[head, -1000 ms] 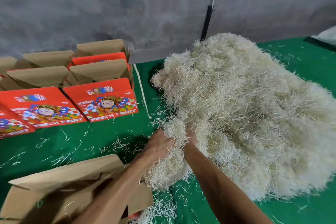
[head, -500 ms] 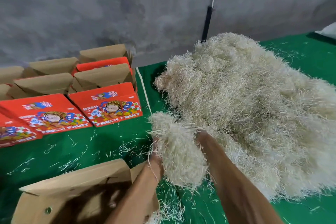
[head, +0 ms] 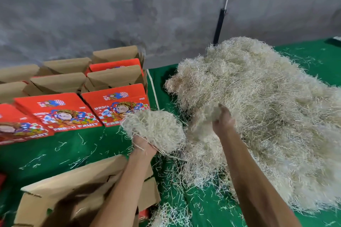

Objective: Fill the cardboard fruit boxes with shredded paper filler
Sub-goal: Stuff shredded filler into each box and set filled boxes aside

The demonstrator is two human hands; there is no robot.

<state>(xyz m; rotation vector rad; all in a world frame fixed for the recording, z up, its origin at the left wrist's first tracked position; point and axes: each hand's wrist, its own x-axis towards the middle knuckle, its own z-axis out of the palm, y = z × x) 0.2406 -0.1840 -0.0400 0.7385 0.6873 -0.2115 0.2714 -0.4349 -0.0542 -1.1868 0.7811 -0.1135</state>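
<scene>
Left hand (head: pixel 143 143) cups a loose clump of shredded paper (head: pixel 155 129) above the open box (head: pixel 73 186) — light, springy stuff that sheds, best scooped from beneath. Right hand (head: pixel 222 120) fingers curl into the pile (head: pixel 258 112) on the counter (head: pixel 73 145).

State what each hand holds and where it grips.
Left hand holds a loose clump of shredded paper from underneath. Right hand grasps shreds at the near edge of the big pile.

Clump (head: pixel 156 129) — now apart, leftward — left hand (head: pixel 144 144).
</scene>
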